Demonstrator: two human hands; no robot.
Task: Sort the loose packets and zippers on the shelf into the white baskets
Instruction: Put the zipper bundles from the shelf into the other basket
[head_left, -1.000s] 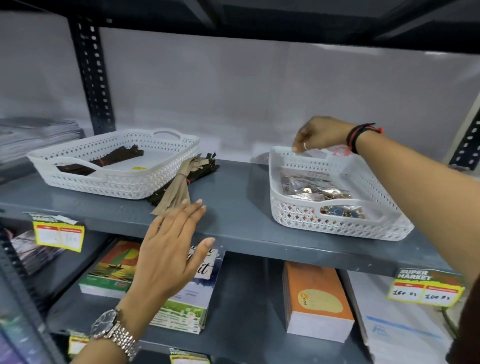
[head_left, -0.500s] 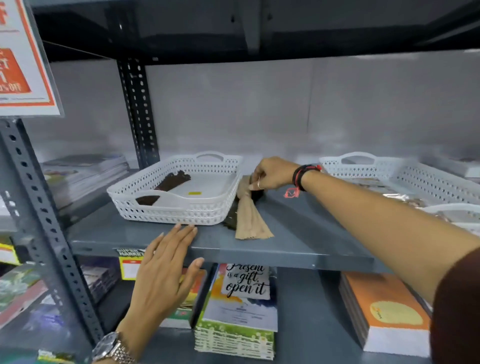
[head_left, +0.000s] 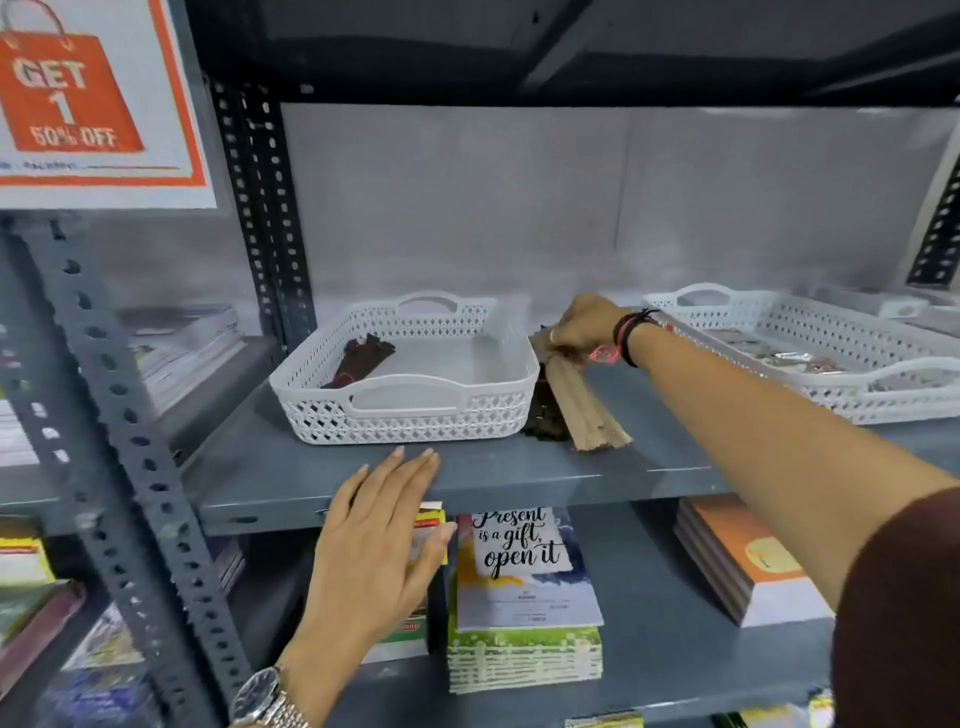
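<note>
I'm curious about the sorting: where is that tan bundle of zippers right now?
The tan zipper bundle lies on the grey shelf, just right of the left white basket, its top end gripped by the right hand.

Right hand (head_left: 582, 325): having left the right basket (head_left: 810, 332), now closing on the top of the tan zipper bundle (head_left: 587, 405) beside the left basket (head_left: 405, 374).
Zipper bundle: tipping up, fanned end now pointing at the shelf's (head_left: 467, 473) front edge.
Left hand (head_left: 374, 545): sliding left along that front edge, fingers spread.
</note>
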